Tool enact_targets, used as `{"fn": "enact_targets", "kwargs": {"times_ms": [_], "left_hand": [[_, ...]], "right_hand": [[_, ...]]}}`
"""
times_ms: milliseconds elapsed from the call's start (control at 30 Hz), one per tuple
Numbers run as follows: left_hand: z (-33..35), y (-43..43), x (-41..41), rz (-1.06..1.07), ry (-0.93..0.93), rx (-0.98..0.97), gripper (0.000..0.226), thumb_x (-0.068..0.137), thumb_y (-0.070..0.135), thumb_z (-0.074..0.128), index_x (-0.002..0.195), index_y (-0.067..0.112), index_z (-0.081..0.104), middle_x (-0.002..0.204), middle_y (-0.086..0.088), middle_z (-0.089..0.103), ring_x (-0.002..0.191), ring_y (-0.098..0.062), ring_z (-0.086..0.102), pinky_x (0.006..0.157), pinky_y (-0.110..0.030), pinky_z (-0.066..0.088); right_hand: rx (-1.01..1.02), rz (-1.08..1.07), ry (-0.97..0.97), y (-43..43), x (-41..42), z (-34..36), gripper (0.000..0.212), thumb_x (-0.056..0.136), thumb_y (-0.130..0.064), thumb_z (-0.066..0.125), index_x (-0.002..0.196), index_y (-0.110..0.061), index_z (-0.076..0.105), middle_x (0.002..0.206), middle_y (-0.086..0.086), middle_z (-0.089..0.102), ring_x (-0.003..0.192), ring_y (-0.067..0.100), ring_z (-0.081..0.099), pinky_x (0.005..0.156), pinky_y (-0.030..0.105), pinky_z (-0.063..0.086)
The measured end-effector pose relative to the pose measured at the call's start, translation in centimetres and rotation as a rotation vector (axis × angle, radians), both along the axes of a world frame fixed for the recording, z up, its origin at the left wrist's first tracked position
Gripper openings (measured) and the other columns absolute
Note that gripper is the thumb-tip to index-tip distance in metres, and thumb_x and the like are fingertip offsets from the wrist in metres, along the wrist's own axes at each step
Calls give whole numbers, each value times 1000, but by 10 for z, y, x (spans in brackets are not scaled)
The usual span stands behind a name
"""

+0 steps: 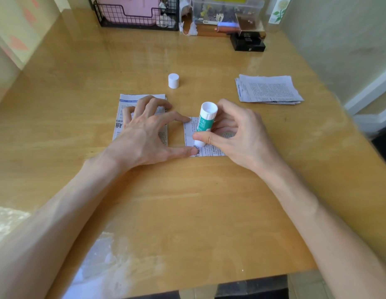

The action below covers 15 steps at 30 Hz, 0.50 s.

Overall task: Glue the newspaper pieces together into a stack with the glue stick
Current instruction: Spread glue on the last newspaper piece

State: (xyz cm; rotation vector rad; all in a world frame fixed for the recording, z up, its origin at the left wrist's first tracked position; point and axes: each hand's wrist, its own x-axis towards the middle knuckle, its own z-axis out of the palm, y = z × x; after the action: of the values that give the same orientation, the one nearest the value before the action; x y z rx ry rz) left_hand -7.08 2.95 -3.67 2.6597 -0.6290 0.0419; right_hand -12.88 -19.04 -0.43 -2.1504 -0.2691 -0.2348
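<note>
A green and white glue stick (206, 121) stands tip-down on a small newspaper piece (211, 151) in the middle of the wooden table. My right hand (235, 134) grips the stick between thumb and fingers. My left hand (148, 128) is spread flat: its thumb and index finger press the left edge of that piece, and the other fingers rest on a second newspaper stack (131, 100) to the left. The stick's white cap (173, 80) stands upright behind them. A pile of loose newspaper pieces (268, 89) lies at the right.
A black wire basket (136, 20) with a pink item stands at the back. Beside it are a clear plastic box (226, 9), torn paper and a black box (248, 43). The table's front edge (187, 283) is near me; walls close both sides.
</note>
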Motion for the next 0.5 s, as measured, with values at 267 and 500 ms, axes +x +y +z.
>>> {"fn": "enact_targets", "kwargs": {"times_ms": [267, 500], "left_hand": [[-1, 0, 0, -4, 0, 5, 88, 54, 105, 48, 130, 61, 55, 143, 16, 39, 147, -14, 20, 109, -35, 15], [-1, 1, 0, -9, -6, 2, 88, 54, 104, 48, 130, 59, 55, 142, 16, 39, 146, -13, 20, 108, -34, 14]], "right_hand": [[-56, 75, -8, -4, 0, -3, 21, 95, -16, 79, 104, -5, 63, 95, -4, 77, 94, 9, 77, 89, 29, 61], [-84, 74, -25, -6, 4, -7, 17, 96, -4, 73, 107, 2, 61, 94, 2, 76, 94, 11, 76, 89, 38, 60]]}}
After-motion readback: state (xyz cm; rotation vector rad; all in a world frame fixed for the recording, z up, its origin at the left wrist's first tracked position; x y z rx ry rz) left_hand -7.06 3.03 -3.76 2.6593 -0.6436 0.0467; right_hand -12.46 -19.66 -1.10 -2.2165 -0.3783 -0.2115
